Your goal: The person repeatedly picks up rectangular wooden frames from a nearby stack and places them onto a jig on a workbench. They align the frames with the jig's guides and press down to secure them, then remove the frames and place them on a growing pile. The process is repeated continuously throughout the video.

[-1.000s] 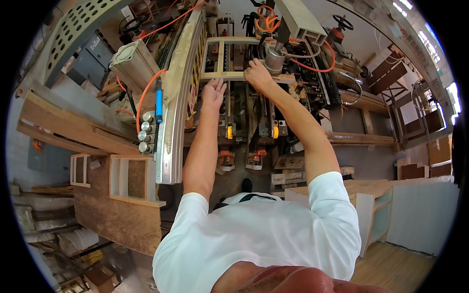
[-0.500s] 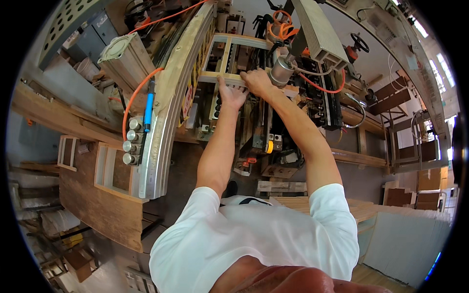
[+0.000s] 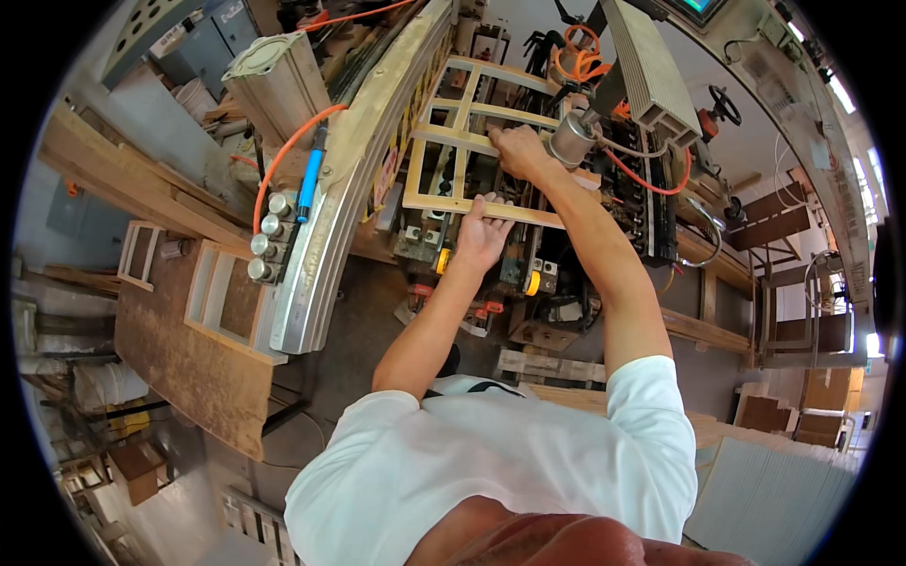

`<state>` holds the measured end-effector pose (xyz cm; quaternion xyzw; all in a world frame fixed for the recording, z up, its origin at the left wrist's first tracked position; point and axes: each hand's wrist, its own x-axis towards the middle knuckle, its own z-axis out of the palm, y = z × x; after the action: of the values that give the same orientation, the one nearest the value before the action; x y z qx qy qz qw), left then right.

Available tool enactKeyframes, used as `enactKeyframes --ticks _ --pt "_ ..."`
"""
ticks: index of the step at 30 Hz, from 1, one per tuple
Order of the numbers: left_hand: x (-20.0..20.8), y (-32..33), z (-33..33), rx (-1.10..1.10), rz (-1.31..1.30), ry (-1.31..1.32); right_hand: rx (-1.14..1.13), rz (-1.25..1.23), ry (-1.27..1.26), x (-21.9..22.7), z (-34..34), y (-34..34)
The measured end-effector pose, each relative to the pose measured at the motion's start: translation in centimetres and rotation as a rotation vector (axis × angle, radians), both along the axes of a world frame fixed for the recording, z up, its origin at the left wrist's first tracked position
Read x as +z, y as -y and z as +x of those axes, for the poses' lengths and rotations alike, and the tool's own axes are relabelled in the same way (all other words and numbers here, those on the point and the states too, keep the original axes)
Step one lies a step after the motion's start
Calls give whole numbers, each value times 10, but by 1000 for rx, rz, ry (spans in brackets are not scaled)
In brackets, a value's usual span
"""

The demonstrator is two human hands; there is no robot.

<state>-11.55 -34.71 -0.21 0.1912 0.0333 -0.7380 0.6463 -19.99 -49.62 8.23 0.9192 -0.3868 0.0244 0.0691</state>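
A dark machine (image 3: 651, 217) of rails and blocks fills the upper middle of the frame. At lower left spreads a brown board (image 3: 179, 344), and a long ridged metal beam (image 3: 316, 292) slants up between board and machine. The pale wooden framework (image 3: 462, 139) lies on the machine, upper centre, its crossbars sloping slightly down to the right. A smaller pale frame (image 3: 195, 302) rests on the board's right edge. Right of the framework, a silvery cylinder (image 3: 571, 141) stands close beside the right hand (image 3: 521, 153), which bends over a middle crossbar and grasps it, fingertips out of sight. The left hand (image 3: 483, 236), near the centre, grips the nearest bar, its thumb against the wood. At left, a slim blue tool (image 3: 310, 181) sits on the beam, above round metal knobs (image 3: 270, 224). Below the left hand's bar show two yellow discs (image 3: 533, 283).
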Motion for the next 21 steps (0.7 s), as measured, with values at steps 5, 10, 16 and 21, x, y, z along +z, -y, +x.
enactKeyframes --ticks 5,10,16,21 --pt "4 26 4 21 38 179 95 -37 -1 0 2 10" --pt "14 50 29 -9 75 313 42 40 -10 4 3 10" --pt "10 -29 13 86 97 157 49 7 -36 0 1 12" --pt "13 -161 13 1 90 96 -13 56 -109 3 19 3"
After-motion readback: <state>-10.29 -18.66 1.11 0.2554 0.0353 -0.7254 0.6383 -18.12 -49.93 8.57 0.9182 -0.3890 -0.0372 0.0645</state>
